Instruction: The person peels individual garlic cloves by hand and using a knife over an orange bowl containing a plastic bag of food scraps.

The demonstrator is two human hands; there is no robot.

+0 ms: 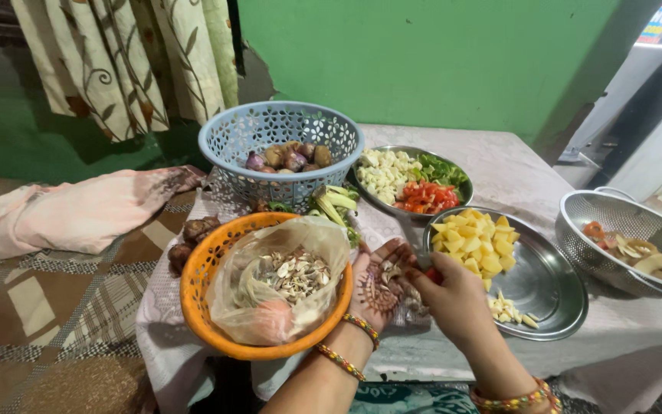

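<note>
My left hand [381, 291] lies palm up beside the orange basket [201, 276], fingers apart, with bits of peel on the palm. My right hand [453, 303] is closed on a small knife [415, 238] whose blade points away, with something small and red [432, 274] at its fingertips. The orange basket holds a clear plastic bag [323, 245] with peelings. Just right of my hands a steel plate [553, 284] carries yellow potato cubes [475, 239] and chopped garlic [509, 309].
A blue plastic basket [231, 138] with onions stands at the back. A steel plate [453, 169] holds cauliflower, greens and chopped tomato. A steel colander [599, 215] with vegetable pieces sits at the right. Pink cloth [78, 211] lies left; green wall behind.
</note>
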